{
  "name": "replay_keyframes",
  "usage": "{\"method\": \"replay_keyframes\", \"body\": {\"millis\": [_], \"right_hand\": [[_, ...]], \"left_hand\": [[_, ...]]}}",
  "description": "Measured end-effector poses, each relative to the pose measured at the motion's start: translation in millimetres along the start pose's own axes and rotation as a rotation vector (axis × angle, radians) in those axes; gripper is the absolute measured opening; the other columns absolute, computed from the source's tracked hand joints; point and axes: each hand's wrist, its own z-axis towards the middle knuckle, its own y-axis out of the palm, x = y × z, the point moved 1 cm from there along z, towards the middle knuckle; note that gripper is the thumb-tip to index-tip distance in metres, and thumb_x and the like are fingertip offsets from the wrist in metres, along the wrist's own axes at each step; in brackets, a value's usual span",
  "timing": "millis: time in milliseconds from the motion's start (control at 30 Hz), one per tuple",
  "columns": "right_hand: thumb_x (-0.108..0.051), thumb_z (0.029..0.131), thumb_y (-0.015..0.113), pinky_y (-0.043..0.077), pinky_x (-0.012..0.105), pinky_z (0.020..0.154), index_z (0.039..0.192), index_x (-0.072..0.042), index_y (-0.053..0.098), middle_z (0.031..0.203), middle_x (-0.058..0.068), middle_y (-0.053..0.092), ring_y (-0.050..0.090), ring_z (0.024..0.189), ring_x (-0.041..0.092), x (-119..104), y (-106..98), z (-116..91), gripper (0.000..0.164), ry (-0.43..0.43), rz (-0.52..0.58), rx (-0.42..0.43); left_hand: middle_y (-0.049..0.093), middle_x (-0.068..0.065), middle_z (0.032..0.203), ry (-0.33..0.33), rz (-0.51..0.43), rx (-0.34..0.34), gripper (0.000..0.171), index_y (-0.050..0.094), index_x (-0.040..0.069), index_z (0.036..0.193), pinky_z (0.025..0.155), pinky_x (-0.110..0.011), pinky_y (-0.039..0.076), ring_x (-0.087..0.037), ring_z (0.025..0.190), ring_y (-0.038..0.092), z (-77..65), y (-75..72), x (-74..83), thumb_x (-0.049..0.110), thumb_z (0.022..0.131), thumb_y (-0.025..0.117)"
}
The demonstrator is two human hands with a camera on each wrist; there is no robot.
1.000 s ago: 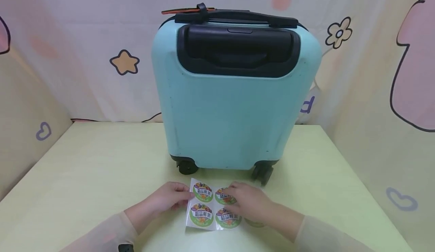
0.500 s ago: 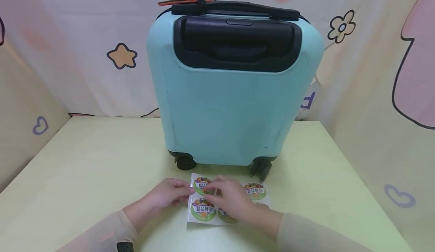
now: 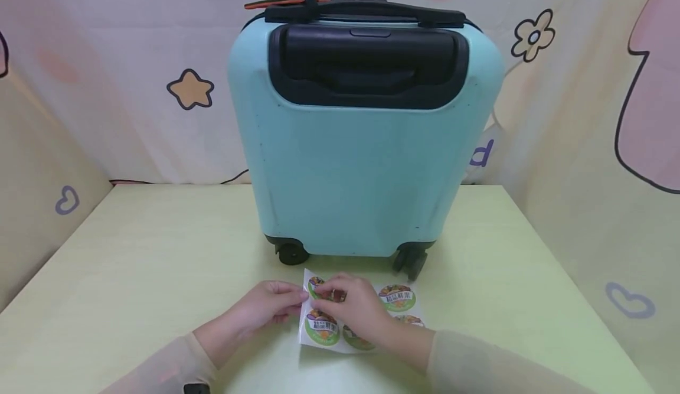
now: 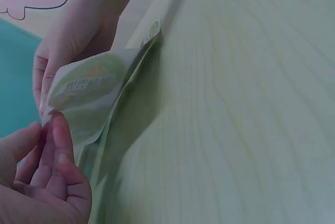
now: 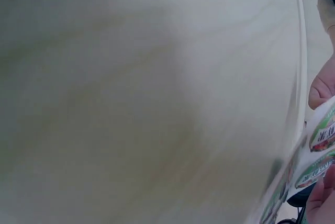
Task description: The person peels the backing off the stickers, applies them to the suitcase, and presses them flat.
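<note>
A white sheet of round fruit stickers [image 3: 321, 328] is held up just in front of the suitcase, its left part tilted and bent. My left hand [image 3: 272, 303] pinches the sheet's left edge between thumb and fingers. Over the upper left sticker, my right hand [image 3: 361, 308] brings thumb and index finger together at its edge, and covers the stickers in the middle. From the left wrist view, the back of the sheet [image 4: 86, 85] shows, curved, with both hands' fingertips meeting at its near edge. Part of the sheet [image 5: 324, 130] also shows at the right wrist view's edge.
A light blue suitcase [image 3: 356, 175] stands upright on the pale yellow table [image 3: 175, 246], right behind the sheet. Its black wheels [image 3: 292, 253] rest close to the hands. Behind hangs a patterned cloth [image 3: 127, 75], with a thin black cable [image 3: 234, 177] along the table's back edge.
My right hand has moved left across the sheet to the upper left sticker. The sheet's left side has shifted slightly right and bent. My left hand keeps its hold on the edge.
</note>
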Motion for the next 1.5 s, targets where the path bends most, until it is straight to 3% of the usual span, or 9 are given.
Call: {"method": "replay_keyframes", "body": {"millis": [333, 700, 867, 1000, 1233, 1500], "right_hand": [[-0.022, 0.079, 0.075, 0.046, 0.022, 0.061, 0.091, -0.009, 0.073, 0.077, -0.009, 0.060, 0.052, 0.069, 0.006, 1, 4, -1, 0.018, 0.004, 0.071, 0.029], [-0.018, 0.082, 0.072, 0.047, 0.022, 0.061, 0.090, -0.009, 0.073, 0.078, -0.008, 0.061, 0.053, 0.069, 0.007, 3, 5, 1, 0.012, 0.005, 0.097, 0.020], [-0.020, 0.082, 0.071, 0.047, 0.022, 0.060, 0.089, -0.013, 0.073, 0.077, -0.010, 0.061, 0.053, 0.068, 0.008, 5, 2, 0, 0.010, 0.054, 0.111, -0.004], [-0.021, 0.083, 0.070, 0.047, 0.023, 0.061, 0.086, -0.015, 0.072, 0.076, -0.010, 0.062, 0.054, 0.068, 0.009, 6, -1, 0, 0.008, 0.078, 0.119, 0.002], [-0.020, 0.084, 0.069, 0.047, 0.023, 0.060, 0.086, -0.014, 0.072, 0.078, -0.008, 0.061, 0.054, 0.070, 0.012, 5, -6, 1, 0.007, 0.104, 0.127, 0.014], [-0.018, 0.085, 0.068, 0.045, 0.022, 0.059, 0.085, -0.013, 0.072, 0.077, -0.007, 0.061, 0.052, 0.069, 0.012, 5, -8, 2, 0.007, 0.093, 0.142, 0.059]], "left_hand": [[0.070, -0.008, 0.090, 0.023, -0.014, -0.030, 0.032, 0.064, -0.005, 0.106, 0.062, -0.022, 0.044, -0.011, 0.076, 0.063, 0.0, 2.1, -2.7, 0.022, 0.088, 0.063], [0.066, 0.001, 0.079, 0.051, 0.055, -0.056, 0.029, 0.065, -0.007, 0.105, 0.061, -0.023, 0.041, -0.011, 0.066, 0.049, 1.8, 1.5, 2.5, 0.017, 0.090, 0.060], [0.066, 0.000, 0.078, 0.049, 0.091, -0.058, 0.027, 0.065, -0.006, 0.103, 0.061, -0.022, 0.041, -0.011, 0.064, 0.048, 1.9, 1.8, 3.7, 0.016, 0.090, 0.060], [0.067, -0.001, 0.081, 0.055, 0.114, -0.038, 0.027, 0.066, -0.005, 0.103, 0.060, -0.023, 0.040, -0.012, 0.069, 0.052, 2.5, 1.7, 4.7, 0.018, 0.089, 0.061], [0.057, 0.001, 0.073, 0.045, 0.157, 0.026, 0.026, 0.068, -0.003, 0.101, 0.054, -0.021, 0.038, -0.012, 0.063, 0.043, 2.9, -1.1, 3.7, 0.019, 0.087, 0.064], [0.054, 0.000, 0.070, 0.021, 0.191, 0.110, 0.024, 0.067, -0.001, 0.098, 0.053, -0.024, 0.039, -0.013, 0.061, 0.043, 1.0, -2.0, 2.4, 0.018, 0.085, 0.067]]}}
